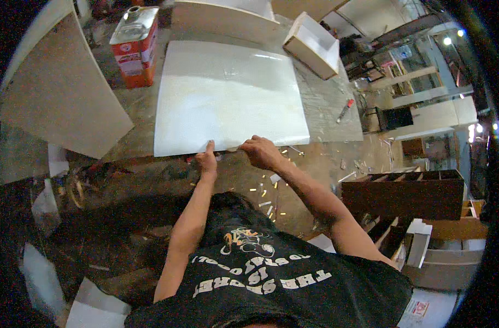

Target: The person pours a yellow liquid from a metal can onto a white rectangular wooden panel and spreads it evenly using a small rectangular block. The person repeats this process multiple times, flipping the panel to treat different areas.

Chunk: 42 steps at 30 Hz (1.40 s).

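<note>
A white, glossy rectangular panel (233, 93) lies on the worktable in front of me, its near edge reaching the table's front. My left hand (206, 159) grips that near edge, thumb on the top face and fingers curled beneath. Just to the right, my right hand (262, 153) is closed at the same edge, its thumb and forefinger pinched together. What sits between those fingers is too small and hidden to make out. The panel's surface catches light in its lower left, and a shadow crosses its far part.
A red and white metal can (133, 54) stands left of the panel. Beyond it lies an open white drawer box (314, 46), with a red-handled cutter (345, 110) to the right. A large board (63, 87) leans at left; a dark brown shelf unit (402, 197) lies right. Scraps litter the floor.
</note>
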{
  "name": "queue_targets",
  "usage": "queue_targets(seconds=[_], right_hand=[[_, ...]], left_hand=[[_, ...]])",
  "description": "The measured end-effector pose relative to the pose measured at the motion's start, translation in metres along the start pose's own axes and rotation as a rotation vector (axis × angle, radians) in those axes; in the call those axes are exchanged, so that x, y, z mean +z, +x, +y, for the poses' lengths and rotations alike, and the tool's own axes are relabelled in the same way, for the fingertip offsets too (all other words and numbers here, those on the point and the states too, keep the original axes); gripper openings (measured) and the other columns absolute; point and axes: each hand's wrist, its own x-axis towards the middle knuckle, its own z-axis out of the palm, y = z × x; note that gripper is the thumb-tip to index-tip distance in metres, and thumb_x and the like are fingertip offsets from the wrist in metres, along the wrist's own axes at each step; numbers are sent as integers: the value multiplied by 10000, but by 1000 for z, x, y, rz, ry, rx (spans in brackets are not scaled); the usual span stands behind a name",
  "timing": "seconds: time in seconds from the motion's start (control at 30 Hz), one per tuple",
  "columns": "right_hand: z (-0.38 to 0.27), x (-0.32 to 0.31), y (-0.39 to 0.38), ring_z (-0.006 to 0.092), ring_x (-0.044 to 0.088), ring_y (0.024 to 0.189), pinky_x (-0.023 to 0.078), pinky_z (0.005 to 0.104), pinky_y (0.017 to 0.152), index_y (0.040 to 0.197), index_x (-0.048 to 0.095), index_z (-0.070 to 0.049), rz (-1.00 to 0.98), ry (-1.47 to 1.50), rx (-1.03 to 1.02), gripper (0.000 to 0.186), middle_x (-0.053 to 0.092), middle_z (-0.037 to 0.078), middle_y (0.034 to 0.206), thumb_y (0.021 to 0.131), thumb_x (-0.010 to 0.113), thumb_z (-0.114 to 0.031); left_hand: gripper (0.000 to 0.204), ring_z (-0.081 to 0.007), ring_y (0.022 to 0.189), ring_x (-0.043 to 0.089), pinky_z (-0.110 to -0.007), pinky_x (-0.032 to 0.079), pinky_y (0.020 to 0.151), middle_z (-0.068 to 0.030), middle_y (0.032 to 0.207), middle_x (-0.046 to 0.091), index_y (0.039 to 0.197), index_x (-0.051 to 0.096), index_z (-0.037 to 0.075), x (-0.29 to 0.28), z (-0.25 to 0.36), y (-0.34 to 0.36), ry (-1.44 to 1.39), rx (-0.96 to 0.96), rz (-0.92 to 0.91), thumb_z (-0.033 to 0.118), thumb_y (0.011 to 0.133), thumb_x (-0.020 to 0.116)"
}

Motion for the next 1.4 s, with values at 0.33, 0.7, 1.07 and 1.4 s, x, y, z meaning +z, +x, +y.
queue_targets(seconds=[0.33,0.7,1.07,1.4], right_hand=[[-31,-7,-37,346,687,929,531,434,806,1180,711,-147,309,433,149,370,719,165,995,857,590,-16],[2,-41,179,324,637,948,548,441,821,1131,716,-117,1,-210,30,283,709,113,1016,908,549,-74],[36,-45,212,312,654,926,562,428,788,1124,734,-200,-49,-161,-26,383,710,89,975,838,535,-43],[-27,-27,109,309,660,947,570,413,785,1063,720,-74,-60,-63,-71,285,717,110,1002,839,551,-21]], left_hand=[[395,-150,694,563,-345,454,598,-35,733,593,835,653,7,-4,18,-10,-68,19,-152,392,875,734],[426,-188,868,604,-370,467,835,-61,964,682,1003,709,-12,-23,-4,2,34,-56,-141,371,829,778],[368,-180,929,620,-356,476,880,-64,1032,704,1078,697,-32,-19,28,-16,-80,-28,-198,261,863,752],[379,-177,825,594,-361,460,784,-66,927,692,941,718,-13,-61,32,1,66,-212,-270,345,824,764]])
